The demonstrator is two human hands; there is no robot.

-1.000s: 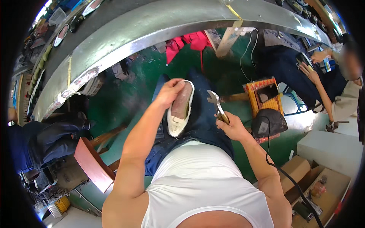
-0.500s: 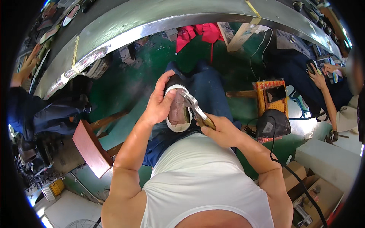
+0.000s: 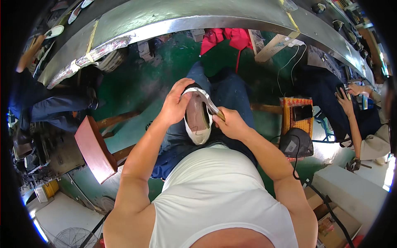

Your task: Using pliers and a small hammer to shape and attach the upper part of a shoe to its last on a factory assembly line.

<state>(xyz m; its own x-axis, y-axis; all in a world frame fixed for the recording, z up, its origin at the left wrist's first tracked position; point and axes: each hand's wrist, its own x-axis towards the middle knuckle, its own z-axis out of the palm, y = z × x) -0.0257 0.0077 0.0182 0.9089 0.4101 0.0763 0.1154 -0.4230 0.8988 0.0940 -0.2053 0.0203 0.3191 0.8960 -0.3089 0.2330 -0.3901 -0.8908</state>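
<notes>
Sole side up over my lap lies a shoe upper on a last (image 3: 197,118), with a white edge turned in around a brown bottom. My left hand (image 3: 175,102) is wrapped round the dark far end, its thumb pressed on the bottom near the white edge. A pair of metal pincers (image 3: 215,109) with yellowish-brown handles is gripped in my right hand (image 3: 232,125). Their curved head reaches over the right edge of the shoe, near my left thumb. Whether the jaws are biting the edge, I cannot tell.
A long metal-covered bench (image 3: 165,18) curves across the far side. A stool with a reddish-brown top (image 3: 93,149) stands at left, and one with an orange woven seat (image 3: 304,120) at right. Other people sit at both sides. Red cloth (image 3: 215,39) lies below the bench.
My right hand and the pincers have shifted up and tilted, with the pincers' head closer to the far end of the shoe. My left hand keeps its hold.
</notes>
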